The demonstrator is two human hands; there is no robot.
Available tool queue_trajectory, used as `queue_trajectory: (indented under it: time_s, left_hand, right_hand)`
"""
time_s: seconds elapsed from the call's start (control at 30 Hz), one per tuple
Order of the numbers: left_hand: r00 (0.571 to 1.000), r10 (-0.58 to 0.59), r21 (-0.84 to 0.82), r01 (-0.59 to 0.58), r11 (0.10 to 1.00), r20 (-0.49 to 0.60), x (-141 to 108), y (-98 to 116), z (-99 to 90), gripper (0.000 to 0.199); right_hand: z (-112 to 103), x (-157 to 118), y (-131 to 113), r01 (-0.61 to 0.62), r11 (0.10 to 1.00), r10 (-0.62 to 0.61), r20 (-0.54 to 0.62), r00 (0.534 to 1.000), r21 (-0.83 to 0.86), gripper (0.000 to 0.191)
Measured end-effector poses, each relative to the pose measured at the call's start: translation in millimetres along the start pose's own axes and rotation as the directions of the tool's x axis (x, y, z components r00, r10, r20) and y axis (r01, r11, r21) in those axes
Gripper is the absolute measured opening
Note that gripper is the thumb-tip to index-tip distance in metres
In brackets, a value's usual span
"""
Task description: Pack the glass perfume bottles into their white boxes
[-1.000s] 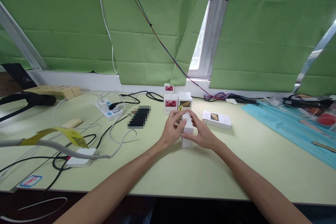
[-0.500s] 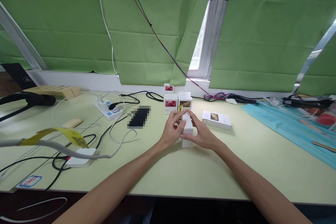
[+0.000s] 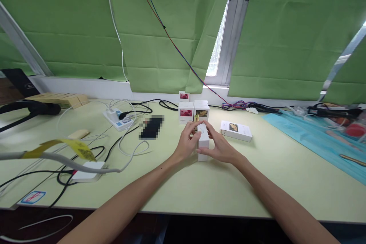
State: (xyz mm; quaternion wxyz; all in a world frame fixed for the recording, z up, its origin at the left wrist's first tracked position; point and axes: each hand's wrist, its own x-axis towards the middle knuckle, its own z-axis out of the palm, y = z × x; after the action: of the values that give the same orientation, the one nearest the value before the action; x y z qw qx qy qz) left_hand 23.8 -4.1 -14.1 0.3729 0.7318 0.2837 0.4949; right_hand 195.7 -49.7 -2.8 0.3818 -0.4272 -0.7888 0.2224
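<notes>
A small white box (image 3: 203, 145) stands upright on the table between my two hands, close to the middle of the view. My left hand (image 3: 186, 143) is closed on its left side, thumb near the top. From the right, my right hand (image 3: 222, 148) grips the same box, with a thumb across its near face and a finger at its far upper edge. Just beyond the fingers shows a shiny gold cap (image 3: 196, 117); whatever is under it is hidden by my left hand. To the right lies a flat white box (image 3: 236, 131) with a yellow flower picture.
Behind my hands stand a white box with a red picture (image 3: 186, 113) and one with a yellow picture (image 3: 201, 113). A blurred black object (image 3: 151, 127), a power strip (image 3: 117, 120) and several cables are left. Blue sheeting (image 3: 311, 137) covers the right side.
The upper part of the white box has shifted slightly left between my hands. My fingers have moved a little on it; everything else is where it was.
</notes>
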Motion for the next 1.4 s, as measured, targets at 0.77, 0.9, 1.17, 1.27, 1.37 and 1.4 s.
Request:
queue_trajectory:
  time_s: [0.77, 0.9, 1.17, 1.27, 1.37, 1.4]
  left_hand:
    - [0.978, 0.205, 0.379, -0.180, 0.908, -0.026, -4, 23, 5.0, 0.033]
    - [0.981, 0.191, 0.415, -0.163, 0.895, -0.026, -3, 19, 5.0, 0.036]
    - [0.972, 0.235, 0.523, -0.192, 0.831, -0.017, -2, 20, 4.2, 0.023]
    - [0.973, 0.230, 0.596, -0.176, 0.784, -0.015, -2, 21, 2.9, 0.021]
    - [0.984, 0.179, 0.672, -0.142, 0.727, 0.013, -1, 25, -0.5, 0.021]
    - [0.988, 0.152, 0.694, -0.130, 0.708, 0.031, -1, 27, -2.3, 0.020]
  right_hand:
    - [10, 3, -1, -0.085, 0.984, 0.049, -0.220, 0.974, -0.155, 0.102]
    - [9, 4, 0, -0.098, 0.987, 0.071, -0.200, 0.977, -0.129, 0.099]
    - [7, 3, 12, -0.114, 0.993, 0.115, -0.105, 0.988, 0.015, 0.103]
    - [6, 3, 16, -0.118, 0.993, 0.119, -0.087, 0.989, 0.019, 0.103]
    - [6, 3, 18, -0.112, 0.992, 0.116, -0.076, 0.990, 0.055, 0.104]
    - [6, 3, 19, -0.111, 0.991, 0.116, -0.074, 0.990, 0.070, 0.104]
